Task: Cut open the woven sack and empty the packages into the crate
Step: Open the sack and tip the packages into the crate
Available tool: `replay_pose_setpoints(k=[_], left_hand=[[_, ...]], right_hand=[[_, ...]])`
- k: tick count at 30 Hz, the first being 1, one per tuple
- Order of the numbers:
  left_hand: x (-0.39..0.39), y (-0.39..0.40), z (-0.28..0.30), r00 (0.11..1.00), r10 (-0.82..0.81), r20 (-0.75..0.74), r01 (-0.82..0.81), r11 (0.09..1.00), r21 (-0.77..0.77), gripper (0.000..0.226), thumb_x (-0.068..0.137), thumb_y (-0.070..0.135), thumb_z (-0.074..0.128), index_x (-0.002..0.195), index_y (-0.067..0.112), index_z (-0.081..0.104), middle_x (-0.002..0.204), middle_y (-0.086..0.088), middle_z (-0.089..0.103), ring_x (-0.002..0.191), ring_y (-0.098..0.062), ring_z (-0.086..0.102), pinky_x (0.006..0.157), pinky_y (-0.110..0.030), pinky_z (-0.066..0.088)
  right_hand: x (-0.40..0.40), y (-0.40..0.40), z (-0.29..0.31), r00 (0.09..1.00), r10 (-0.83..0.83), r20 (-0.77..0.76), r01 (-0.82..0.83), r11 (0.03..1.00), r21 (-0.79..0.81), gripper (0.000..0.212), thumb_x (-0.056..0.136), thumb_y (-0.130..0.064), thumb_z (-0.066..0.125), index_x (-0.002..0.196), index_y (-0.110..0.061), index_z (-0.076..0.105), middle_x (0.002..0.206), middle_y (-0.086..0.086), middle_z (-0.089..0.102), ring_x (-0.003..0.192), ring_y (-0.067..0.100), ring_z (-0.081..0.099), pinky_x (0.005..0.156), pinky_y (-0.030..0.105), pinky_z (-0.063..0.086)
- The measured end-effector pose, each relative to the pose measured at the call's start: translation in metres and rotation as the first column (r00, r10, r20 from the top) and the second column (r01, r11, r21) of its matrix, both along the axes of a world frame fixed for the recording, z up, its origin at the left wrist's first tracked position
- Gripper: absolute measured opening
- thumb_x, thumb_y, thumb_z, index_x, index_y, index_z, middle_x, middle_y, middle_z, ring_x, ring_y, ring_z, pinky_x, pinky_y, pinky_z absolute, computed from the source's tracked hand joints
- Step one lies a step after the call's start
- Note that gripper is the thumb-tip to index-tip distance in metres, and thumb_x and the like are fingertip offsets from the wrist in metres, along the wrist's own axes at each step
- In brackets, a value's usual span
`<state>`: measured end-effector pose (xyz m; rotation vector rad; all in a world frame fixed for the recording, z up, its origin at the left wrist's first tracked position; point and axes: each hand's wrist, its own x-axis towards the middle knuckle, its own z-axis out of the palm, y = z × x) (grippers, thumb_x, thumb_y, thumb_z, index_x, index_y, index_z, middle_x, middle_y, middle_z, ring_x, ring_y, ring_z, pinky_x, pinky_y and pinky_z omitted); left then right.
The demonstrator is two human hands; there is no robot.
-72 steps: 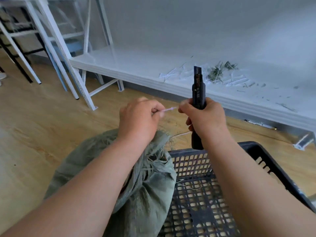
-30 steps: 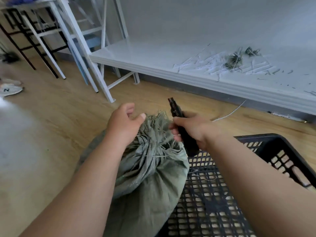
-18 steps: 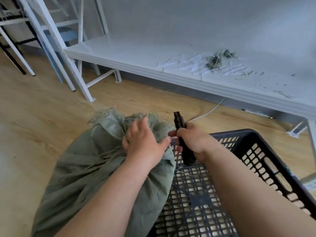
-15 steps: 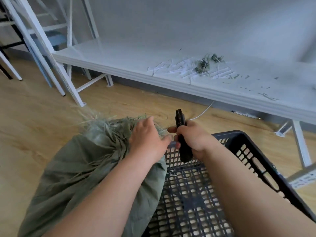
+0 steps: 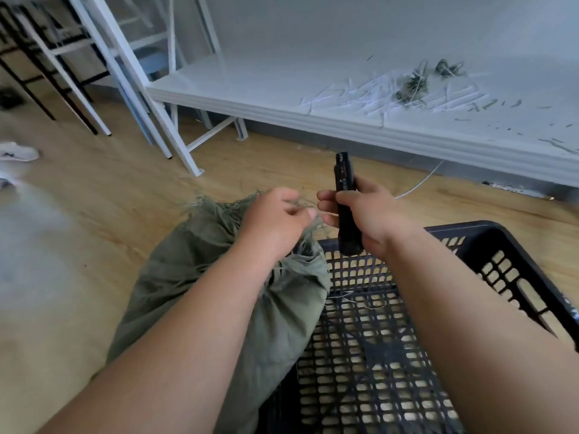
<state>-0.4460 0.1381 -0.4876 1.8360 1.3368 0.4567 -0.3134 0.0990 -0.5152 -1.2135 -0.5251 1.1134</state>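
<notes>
On floor at 7 o'clock: woven sack [image 5: 219, 308], leaning against crate [image 5: 470, 233]. Left hand [image 5: 272, 223] fingers pinching frayed sack fibres. Right hand [image 5: 372, 214] fingers clamped round black utility knife [image 5: 346, 202], upright, at 12 o'clock of crate.

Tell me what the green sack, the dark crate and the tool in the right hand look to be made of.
Olive-green woven sack: looks like matte woven plastic strip; its mouth frays into loose strands. Dark lattice crate: seemingly moulded plastic, a grid of holes, dull sheen. Black utility knife held by the right hand: probably a plastic casing, slightly glossy; no blade is visible.
</notes>
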Motion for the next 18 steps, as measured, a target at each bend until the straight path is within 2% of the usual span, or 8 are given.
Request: replay_pose_setpoints(k=[2,4,7,8,10,13,15,18], left_hand=[[-0.038,0.015,-0.005,0.961,0.253,-0.109,-0.238,0.962,0.134,0.066,0.084,0.039,0.068,0.139,0.021,0.038,0.140,0.001,0.046,0.125,-0.022,0.047,0.101,-0.037,0.041],[-0.066,0.023,-0.011,0.893,0.412,-0.179,-0.415,0.910,0.021,0.091,0.080,0.048,0.070,0.148,0.013,0.021,0.152,-0.010,0.032,0.135,-0.032,0.038,0.106,-0.044,0.037],[-0.073,0.023,-0.030,0.910,0.299,-0.289,-0.365,0.907,-0.211,0.105,0.078,0.052,0.070,0.151,0.004,0.010,0.155,-0.012,0.027,0.138,-0.033,0.034,0.106,-0.041,0.035],[-0.066,0.022,-0.036,0.928,0.237,-0.286,-0.301,0.932,-0.202,0.100,0.080,0.046,0.071,0.150,0.004,0.013,0.153,-0.012,0.031,0.136,-0.032,0.037,0.105,-0.039,0.036],[-0.047,0.021,-0.049,0.958,0.126,-0.257,-0.143,0.989,-0.049,0.084,0.084,0.030,0.071,0.149,0.012,0.022,0.143,-0.007,0.047,0.127,-0.028,0.048,0.102,-0.038,0.041],[-0.017,0.017,-0.068,0.956,0.057,-0.287,-0.014,0.989,0.150,0.059,0.086,0.015,0.061,0.140,0.019,0.037,0.122,-0.004,0.061,0.110,-0.028,0.059,0.086,-0.037,0.050],[-0.006,0.021,-0.076,0.953,0.120,-0.279,-0.079,0.985,0.154,0.045,0.087,0.015,0.061,0.129,0.014,0.048,0.119,-0.008,0.062,0.109,-0.031,0.059,0.083,-0.036,0.049],[-0.005,0.038,-0.075,0.983,0.092,-0.156,-0.088,0.996,0.029,0.038,0.082,0.022,0.070,0.116,0.010,0.059,0.113,-0.009,0.066,0.105,-0.030,0.062,0.085,-0.032,0.049]], right_hand=[[-0.012,0.005,-0.006,0.997,0.062,0.036,-0.060,0.997,-0.048,0.030,0.094,0.011,0.035,0.116,-0.006,0.048,0.091,0.007,0.061,0.069,0.013,0.056,0.048,0.017,0.051],[-0.024,0.007,-0.011,0.992,0.096,0.086,-0.089,0.993,-0.078,0.030,0.092,0.012,0.038,0.112,-0.008,0.049,0.101,0.007,0.060,0.071,0.012,0.053,0.051,0.019,0.047],[-0.037,0.009,-0.013,0.990,0.084,0.113,-0.071,0.991,-0.115,0.027,0.090,0.008,0.047,0.108,-0.011,0.052,0.105,0.004,0.061,0.072,0.014,0.051,0.059,0.022,0.045],[-0.040,0.008,-0.011,0.991,0.078,0.113,-0.064,0.990,-0.123,0.025,0.088,0.005,0.051,0.107,-0.011,0.054,0.100,0.005,0.062,0.067,0.015,0.051,0.056,0.023,0.045],[-0.041,0.006,-0.005,0.986,0.063,0.153,-0.044,0.991,-0.125,0.021,0.086,-0.002,0.059,0.106,-0.009,0.058,0.082,0.009,0.061,0.053,0.015,0.048,0.048,0.023,0.043],[-0.038,0.005,0.001,0.938,0.004,0.347,0.033,0.994,-0.102,0.017,0.085,-0.003,0.062,0.101,-0.009,0.061,0.076,0.013,0.060,0.048,0.016,0.047,0.044,0.024,0.043],[-0.033,0.004,0.001,0.862,0.024,0.507,0.034,0.994,-0.104,0.018,0.083,0.000,0.061,0.098,-0.011,0.061,0.072,0.010,0.059,0.047,0.016,0.050,0.044,0.024,0.045],[-0.035,0.001,-0.004,0.798,0.108,0.593,-0.069,0.994,-0.088,0.032,0.079,0.009,0.057,0.102,-0.014,0.060,0.073,0.009,0.058,0.042,0.015,0.050,0.042,0.024,0.045]])
